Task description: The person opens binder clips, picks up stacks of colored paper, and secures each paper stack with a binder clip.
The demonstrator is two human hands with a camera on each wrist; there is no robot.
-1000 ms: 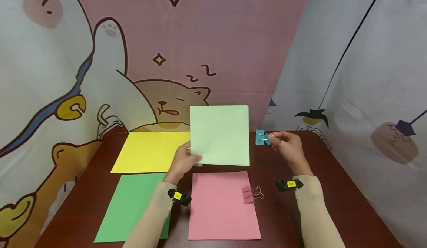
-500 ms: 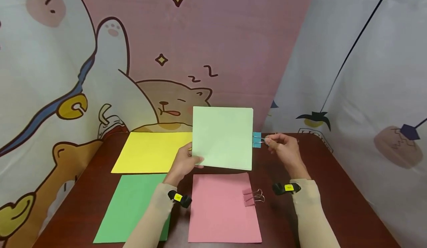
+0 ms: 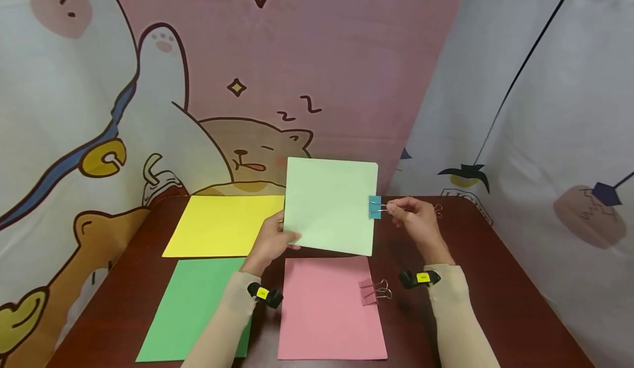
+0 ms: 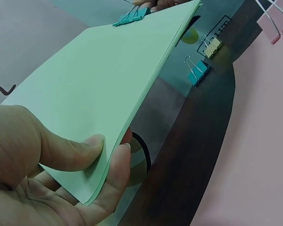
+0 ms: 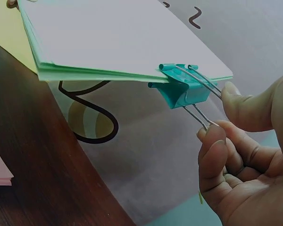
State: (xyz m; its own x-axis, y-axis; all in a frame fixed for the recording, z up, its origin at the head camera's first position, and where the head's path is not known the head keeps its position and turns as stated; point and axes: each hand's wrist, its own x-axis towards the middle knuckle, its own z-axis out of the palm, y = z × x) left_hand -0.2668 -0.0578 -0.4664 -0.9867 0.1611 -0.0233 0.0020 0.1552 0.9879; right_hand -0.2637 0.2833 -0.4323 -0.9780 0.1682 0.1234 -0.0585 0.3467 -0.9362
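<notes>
In the head view, you hold the pale green stack point(image 3: 329, 206) up above the tabletop point(image 3: 495, 291), your left hand point(image 3: 272, 239) at its lower left corner and your right hand point(image 3: 415, 219) just off its right edge. The teal clip point(image 3: 375, 207) sits at that right edge, its wire handles pinched in your right grip. The yellow paper point(image 3: 218, 225) lies left of the stack and partly behind it, the green paper point(image 3: 190, 307) to its near left, and the pink pile point(image 3: 327, 313) nearer to you, with a pink clip point(image 3: 367, 292) on the pile's right side. Right of the stack, past your right hand, the tabletop runs on to its edge. On the backdrop point(image 3: 371, 54), two Zs are printed above the stack; the outlined letters to its right are partly cut off, and you cannot read them surely.

In the left wrist view, your left grip is clamped on the stack's corner, thumb on its face. Beyond its lower edge, well apart, sit a second teal clip point(image 4: 198, 73) and a yellow clip point(image 4: 213, 47).

In the right wrist view, the teal clip's spread mouth straddles the stack's slightly fanned edge, between your thumb and fingertips.
</notes>
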